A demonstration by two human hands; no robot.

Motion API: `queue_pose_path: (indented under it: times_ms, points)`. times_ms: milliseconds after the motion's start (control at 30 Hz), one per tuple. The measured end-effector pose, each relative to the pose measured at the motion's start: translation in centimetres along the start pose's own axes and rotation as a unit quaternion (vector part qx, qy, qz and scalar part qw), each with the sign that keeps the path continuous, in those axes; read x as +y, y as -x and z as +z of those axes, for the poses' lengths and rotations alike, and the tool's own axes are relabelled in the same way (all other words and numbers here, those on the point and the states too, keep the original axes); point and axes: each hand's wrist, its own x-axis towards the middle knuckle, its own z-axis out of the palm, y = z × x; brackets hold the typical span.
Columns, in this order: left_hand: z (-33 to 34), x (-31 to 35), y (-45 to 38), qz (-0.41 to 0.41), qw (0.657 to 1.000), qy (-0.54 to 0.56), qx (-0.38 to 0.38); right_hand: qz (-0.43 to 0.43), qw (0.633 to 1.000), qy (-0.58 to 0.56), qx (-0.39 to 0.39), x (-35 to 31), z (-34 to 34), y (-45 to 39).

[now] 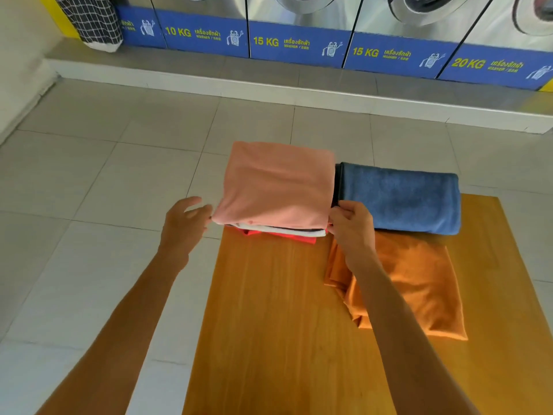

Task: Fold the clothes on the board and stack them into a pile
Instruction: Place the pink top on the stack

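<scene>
A folded pink garment (pixel 278 187) tops a pile at the far left end of the wooden board (pixel 269 310). Under it show white (pixel 287 230) and red (pixel 281 236) folded pieces. My left hand (pixel 185 223) is at the pile's near-left corner, fingers spread and just touching the pink cloth. My right hand (pixel 351 226) pinches the pile's near-right corner. A folded blue towel (pixel 401 199) lies to the right of the pile. A folded orange garment (pixel 419 283) lies in front of the towel, partly under my right forearm.
The board stands over a pale tiled floor (pixel 104 181). A raised step (pixel 269 85) carries a row of washing machines with blue labels (pixel 296 43) at the back. A checked laundry bag (pixel 92 20) sits at the back left.
</scene>
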Motion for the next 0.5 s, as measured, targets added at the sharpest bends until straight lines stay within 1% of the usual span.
queue_pose_path:
  times_ms: [67,133,167,200,233,300,333,400,500]
  points:
    - [-1.8,-3.7,4.2,-0.031,0.999,0.038,-0.021,0.005,1.000,0.004,-0.006,1.5,-1.2,3.6]
    - [-3.6,-7.0,8.7,-0.067,0.993,0.088,-0.043,0.006,0.999,0.009,-0.031,3.4,-2.1,7.4]
    - [-4.1,-8.4,11.0,-0.085,0.991,0.091,-0.054,0.008,0.999,0.018,-0.042,4.6,-2.3,9.3]
    - [-4.5,-9.7,13.3,-0.099,0.991,0.068,-0.057,0.015,0.998,0.028,-0.053,5.7,-2.5,11.2]
    - [-4.9,-11.0,15.3,-0.108,0.993,0.020,-0.048,0.028,0.997,0.028,-0.062,7.1,-2.6,12.9]
    - [-5.7,-13.4,19.0,-0.108,0.990,-0.081,-0.026,0.048,0.995,0.034,-0.079,10.1,-2.8,16.3]
    - [-6.1,-14.3,20.8,-0.105,0.988,-0.113,-0.021,0.050,0.994,0.050,-0.089,11.4,-3.0,18.1]
    - [-6.9,-16.1,23.6,-0.126,0.981,-0.142,-0.030,0.046,0.989,0.092,-0.106,13.7,-3.6,21.5]
    - [-8.0,-18.4,27.0,-0.198,0.965,-0.150,-0.078,0.072,0.978,0.160,-0.113,16.2,-5.5,26.3]
